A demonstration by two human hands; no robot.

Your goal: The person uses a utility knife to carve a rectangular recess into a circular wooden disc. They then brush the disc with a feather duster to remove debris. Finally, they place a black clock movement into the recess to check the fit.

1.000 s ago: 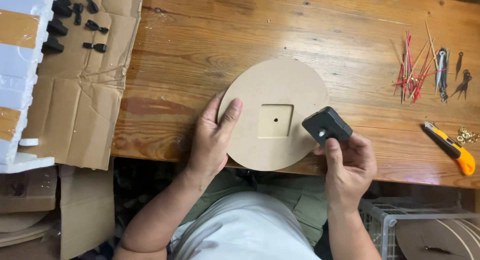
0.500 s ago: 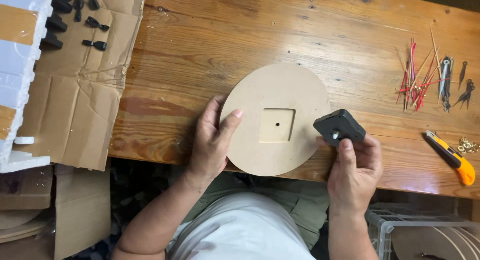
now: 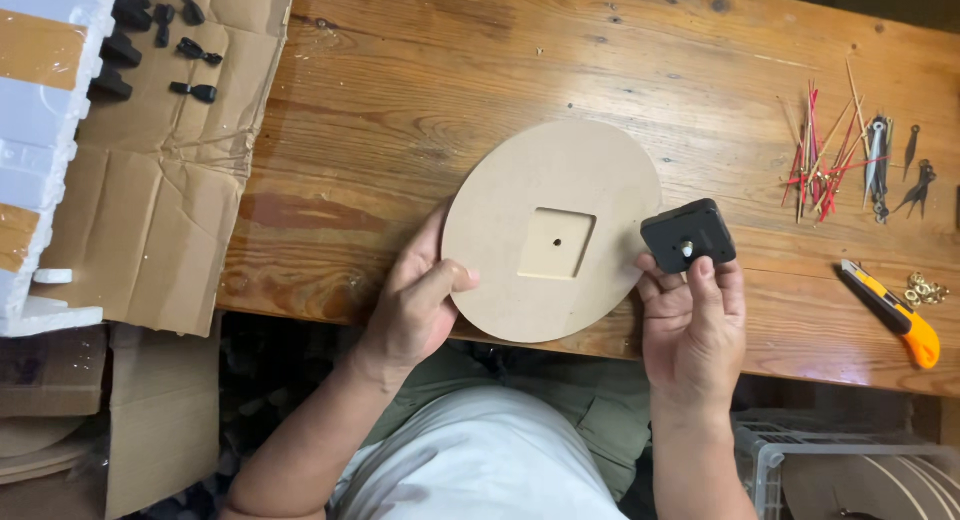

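The right hand (image 3: 693,330) holds a small black box (image 3: 688,236) by its lower edge, fingers closed on it from below and the thumb laid up its face; a short metal shaft stands at the middle of that face. The box sits just off the right rim of a round tan disc (image 3: 552,230), near it, though whether the two touch cannot be told. The left hand (image 3: 417,305) grips the disc at its lower left rim, thumb pressed on the top face, fingers curled beneath. The disc lies flat on the wooden table (image 3: 420,100), close to the near edge, its lower rim reaching over that edge. A shallow square recess (image 3: 556,243) with a small centre hole marks the middle of the disc.

Toward the right end of the table lies a loose bundle of thin red and pale sticks (image 3: 822,158), and just beside it a few dark metal pointers (image 3: 895,170). Near the right near corner rests a yellow utility knife (image 3: 892,313), with a small heap of brass rings (image 3: 926,290) just beside it. At the left end, flattened cardboard (image 3: 160,195) overlaps the table edge and carries several small black parts (image 3: 165,30) at its far side. White foam blocks (image 3: 35,150) stand left of the cardboard.
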